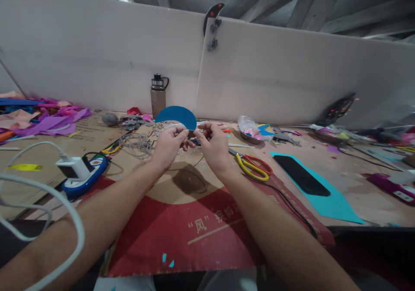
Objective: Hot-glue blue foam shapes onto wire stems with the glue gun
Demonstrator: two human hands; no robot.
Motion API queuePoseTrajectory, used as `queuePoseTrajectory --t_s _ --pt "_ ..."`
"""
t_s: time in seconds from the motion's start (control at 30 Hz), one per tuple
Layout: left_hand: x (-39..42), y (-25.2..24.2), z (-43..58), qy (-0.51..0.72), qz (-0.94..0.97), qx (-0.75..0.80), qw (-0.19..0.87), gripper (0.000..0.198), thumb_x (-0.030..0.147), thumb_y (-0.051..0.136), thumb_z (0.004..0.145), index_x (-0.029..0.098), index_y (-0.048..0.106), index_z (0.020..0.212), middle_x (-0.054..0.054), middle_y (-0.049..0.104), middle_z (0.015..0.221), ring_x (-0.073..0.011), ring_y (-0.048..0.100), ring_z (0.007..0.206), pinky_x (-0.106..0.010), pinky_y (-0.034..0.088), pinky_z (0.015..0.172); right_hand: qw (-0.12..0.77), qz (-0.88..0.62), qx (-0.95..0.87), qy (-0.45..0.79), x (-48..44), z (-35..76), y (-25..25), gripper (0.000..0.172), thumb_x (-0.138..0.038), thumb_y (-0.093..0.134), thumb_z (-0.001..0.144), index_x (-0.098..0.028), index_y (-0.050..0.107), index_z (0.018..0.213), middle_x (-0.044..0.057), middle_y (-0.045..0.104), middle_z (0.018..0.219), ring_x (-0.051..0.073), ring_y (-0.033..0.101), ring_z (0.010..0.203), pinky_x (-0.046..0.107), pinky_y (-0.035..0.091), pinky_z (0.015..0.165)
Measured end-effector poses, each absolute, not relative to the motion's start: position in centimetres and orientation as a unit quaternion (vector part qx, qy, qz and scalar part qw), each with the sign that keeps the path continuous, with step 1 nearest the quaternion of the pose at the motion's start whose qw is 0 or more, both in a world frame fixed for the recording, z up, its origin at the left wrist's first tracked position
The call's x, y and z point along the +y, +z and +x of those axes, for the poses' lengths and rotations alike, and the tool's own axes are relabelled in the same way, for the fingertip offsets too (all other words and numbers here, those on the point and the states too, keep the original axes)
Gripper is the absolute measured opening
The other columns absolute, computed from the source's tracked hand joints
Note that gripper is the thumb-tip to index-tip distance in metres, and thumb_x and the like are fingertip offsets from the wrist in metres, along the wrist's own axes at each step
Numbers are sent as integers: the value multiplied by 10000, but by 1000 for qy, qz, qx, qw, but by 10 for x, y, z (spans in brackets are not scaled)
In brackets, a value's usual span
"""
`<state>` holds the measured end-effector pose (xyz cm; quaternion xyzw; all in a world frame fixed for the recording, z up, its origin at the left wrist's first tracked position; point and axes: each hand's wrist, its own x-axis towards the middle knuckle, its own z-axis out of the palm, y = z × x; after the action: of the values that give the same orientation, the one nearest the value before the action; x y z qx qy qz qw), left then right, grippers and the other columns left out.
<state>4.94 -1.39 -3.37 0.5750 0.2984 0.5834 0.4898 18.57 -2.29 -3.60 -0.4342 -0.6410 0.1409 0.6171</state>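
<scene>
Nearest me, a white cable (81, 235) loops at left; beyond, left hand (169, 146) and right hand (213, 146) pinch the blue piece (177, 116), likely to steady it.

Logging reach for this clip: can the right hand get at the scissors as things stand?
Probably yes: the scissors' handles lie uncovered close beside the right hand, with nothing visible between.

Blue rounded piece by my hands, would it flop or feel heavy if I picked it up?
The blue rounded piece would probably feel light, since it looks like a thin, flat sheet. It may be fairly stiff: its curved upper edge shows no obvious sag. Being so thin-looking, it could still crease if pinched hard.
</scene>
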Motion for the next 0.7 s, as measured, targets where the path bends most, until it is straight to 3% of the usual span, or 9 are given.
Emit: queuePoseTrajectory --t_s 0.2,0.33,0.43,0.57,0.7 --pt "-15 -33 50 585 569 293 497 178 289 670 721 145 566 727 5 605 672 -100 605 519 -210 423 482 614 -419 -626 237 -22 184 -36 179 -349 573 762 -183 639 751 -4 551 658 127 450 627 279 373 637" --pt "-17 -30 50 585 524 271 556 153 248 690 692 148 576 710 13 603 615 -92 596 513 -195 414 481 632 -383 -582 338 -20 179 -37 167 -353 602 714 -186 594 726 -42 501 611 96 390 549 254 343 566" --pt "-17 -27 50 543 501 274 615 157 244 698 690 136 604 755 -30 662 690 -92 600 522 -192 424 477 631 -367 -553 402 -15 183 -38 173 -356 602 696 -194 542 691 -51 502 605 87 382 516 244 316 521" --pt "-9 -28 42 478 509 319 641 192 226 678 692 122 633 847 -104 704 838 -134 651 610 -213 458 504 588 -413 -596 359 -9 200 -36 186 -352 579 693 -195 504 625 -65 422 541 80 326 490 239 266 496" --pt "6 -27 25 486 512 387 593 324 39 512 536 112 639 824 -108 704 918 -151 660 732 -212 445 544 520 -480 -655 264 -10 214 -30 158 -291 546 683 -189 472 588 -63 377 536 82 332 517 236 259 511"
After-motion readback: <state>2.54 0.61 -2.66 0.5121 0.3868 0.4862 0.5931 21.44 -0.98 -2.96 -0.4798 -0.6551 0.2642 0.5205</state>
